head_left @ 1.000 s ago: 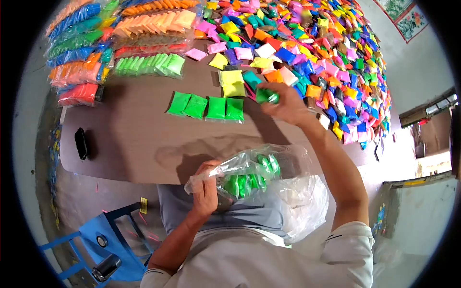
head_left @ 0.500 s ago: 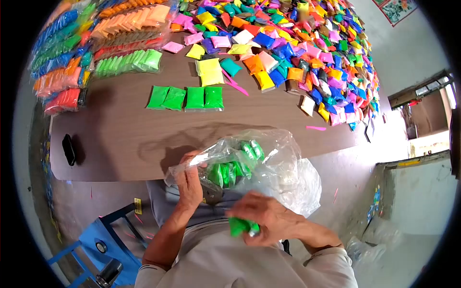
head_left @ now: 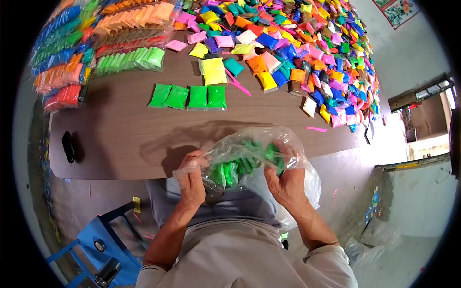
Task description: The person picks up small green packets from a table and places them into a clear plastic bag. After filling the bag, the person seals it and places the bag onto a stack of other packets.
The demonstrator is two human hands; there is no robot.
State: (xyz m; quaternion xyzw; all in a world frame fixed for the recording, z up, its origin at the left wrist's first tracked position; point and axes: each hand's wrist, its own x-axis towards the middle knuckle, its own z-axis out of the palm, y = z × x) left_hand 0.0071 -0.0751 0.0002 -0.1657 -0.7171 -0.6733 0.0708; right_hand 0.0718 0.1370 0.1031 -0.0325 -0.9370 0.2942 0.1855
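My left hand (head_left: 193, 185) is closed on the edge of a clear plastic bag (head_left: 225, 149), holding its mouth spread over my lap at the table edge. Several small green packets (head_left: 225, 174) lie inside the bag. At the bag's right side, my right hand (head_left: 290, 189) reaches in under the film, thumb and fingers around another green packet (head_left: 272, 154). The clear film partly covers the fingertips of both hands. Beyond the bag, two pairs of flat green packets (head_left: 206, 97) lie on the brown table (head_left: 110, 134).
A big heap of mixed-colour packets (head_left: 307, 57) fills the table's far right. Bagged rows of packets (head_left: 129, 61) stand at the far left. Yellow packets (head_left: 213, 72) and pink strips (head_left: 237, 85) lie between. A black object (head_left: 68, 147) sits near the left edge; a blue stool (head_left: 103, 247) stands below.
My right hand has moved from in front of my body up into the bag, carrying green packets. My left hand stays at the bag's edge.
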